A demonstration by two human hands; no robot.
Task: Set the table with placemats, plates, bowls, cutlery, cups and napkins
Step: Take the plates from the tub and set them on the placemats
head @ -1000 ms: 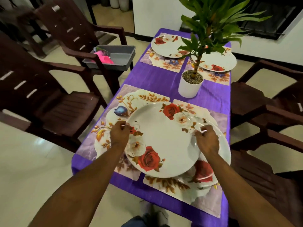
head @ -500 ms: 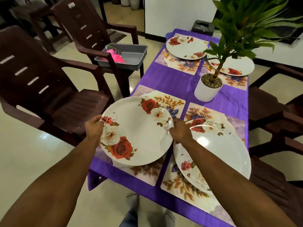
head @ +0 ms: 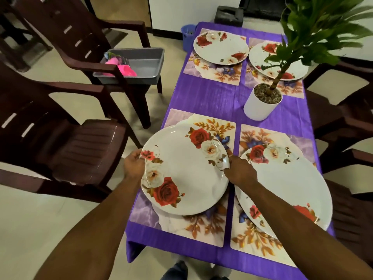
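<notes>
1. Right forearm hides part of the lower-right plate (head: 292, 184)
2. Left hand (head: 134, 165) and right hand (head: 239, 170) grip opposite rims of the rose plate (head: 185, 170), lower centre, over the near-left placemat (head: 201, 225)
3. Far plate (head: 221, 47) behind; plant (head: 282, 63) obscures its neighbour

plant (head: 314, 27) cut off by top edge; grey tub (head: 141, 65) contents partly hidden behind chair arm (head: 113, 71)

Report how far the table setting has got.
Done: four placemats laid, and three plates already resting on theirs. In hand: the left hand and right hand grip the fourth plate over the near left placemat. Left: no bowls, cutlery, cups or napkins on the table yet.
</notes>
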